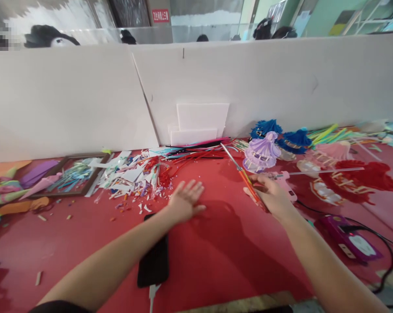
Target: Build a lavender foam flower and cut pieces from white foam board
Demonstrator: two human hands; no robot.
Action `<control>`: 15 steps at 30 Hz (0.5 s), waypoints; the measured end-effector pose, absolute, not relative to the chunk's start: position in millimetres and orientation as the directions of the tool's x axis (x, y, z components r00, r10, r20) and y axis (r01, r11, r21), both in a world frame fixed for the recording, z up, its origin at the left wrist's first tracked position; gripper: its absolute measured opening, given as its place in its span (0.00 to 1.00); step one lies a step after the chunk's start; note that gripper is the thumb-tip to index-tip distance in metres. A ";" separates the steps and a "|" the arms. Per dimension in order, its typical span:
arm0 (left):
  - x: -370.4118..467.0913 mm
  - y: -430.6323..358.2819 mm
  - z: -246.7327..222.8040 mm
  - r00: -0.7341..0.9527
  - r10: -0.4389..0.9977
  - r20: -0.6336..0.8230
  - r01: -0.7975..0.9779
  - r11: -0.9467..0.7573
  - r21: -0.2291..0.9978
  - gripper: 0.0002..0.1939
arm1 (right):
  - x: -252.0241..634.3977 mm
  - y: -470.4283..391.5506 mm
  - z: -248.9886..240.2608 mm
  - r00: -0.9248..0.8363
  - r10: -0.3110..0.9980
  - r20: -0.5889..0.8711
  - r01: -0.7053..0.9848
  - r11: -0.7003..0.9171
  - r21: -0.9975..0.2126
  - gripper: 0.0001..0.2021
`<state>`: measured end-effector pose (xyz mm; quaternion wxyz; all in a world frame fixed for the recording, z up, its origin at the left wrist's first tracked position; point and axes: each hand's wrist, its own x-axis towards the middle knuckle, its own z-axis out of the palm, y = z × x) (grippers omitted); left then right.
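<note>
My left hand [185,203] is stretched out with its fingers spread, low over the red table [212,256], and it holds nothing. A pile of white paper scraps and coloured bits [134,174] lies just beyond it. In my right hand [270,193] is a long, slim tool [245,176] with an orange-red handle and a thin metal end; its exact kind is unclear. The metal end points up and left toward a bundle of red, black and blue pipe cleaners [199,150]. Right beside that hand lies a pink glue gun [286,184], partly hidden.
A black phone [154,263] lies under my left forearm with a white cable attached. Small lilac [261,152], blue, pink and red fuzzy crafts stand at the right. A purple power strip [346,239] has black cords. White panels [248,78] stand behind; a brown frame [85,189] lies left.
</note>
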<state>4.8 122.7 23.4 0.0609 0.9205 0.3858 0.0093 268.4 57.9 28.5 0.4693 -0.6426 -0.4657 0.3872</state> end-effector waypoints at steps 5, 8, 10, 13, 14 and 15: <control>-58.9 159.7 39.2 0.537 0.841 0.061 0.837 -0.541 0.080 0.20 | 267.4 38.4 35.8 0.294 0.950 -0.108 0.189 -0.169 -0.967 0.20; -55.8 163.1 35.1 0.526 0.844 0.102 0.841 -0.534 0.082 0.21 | 263.1 35.5 37.0 0.309 0.942 -0.131 0.182 -0.194 -0.964 0.19; -33.5 159.5 24.8 0.564 0.819 0.102 0.815 -0.572 0.091 0.20 | 258.5 38.0 37.2 0.319 0.939 -0.126 0.180 -0.191 -0.965 0.18; 17.3 149.8 3.3 0.657 0.749 0.081 0.741 -0.662 0.115 0.20 | 249.7 43.7 37.4 0.321 0.941 -0.105 0.188 -0.172 -0.967 0.19; 34.8 146.8 -3.4 0.687 0.723 0.074 0.713 -0.690 0.125 0.19 | 246.7 45.1 37.6 0.319 0.943 -0.097 0.196 -0.165 -0.967 0.19; 50.9 144.4 -8.9 0.713 0.698 0.069 0.686 -0.715 0.134 0.19 | 243.9 46.1 37.8 0.314 0.945 -0.087 0.208 -0.158 -0.965 0.20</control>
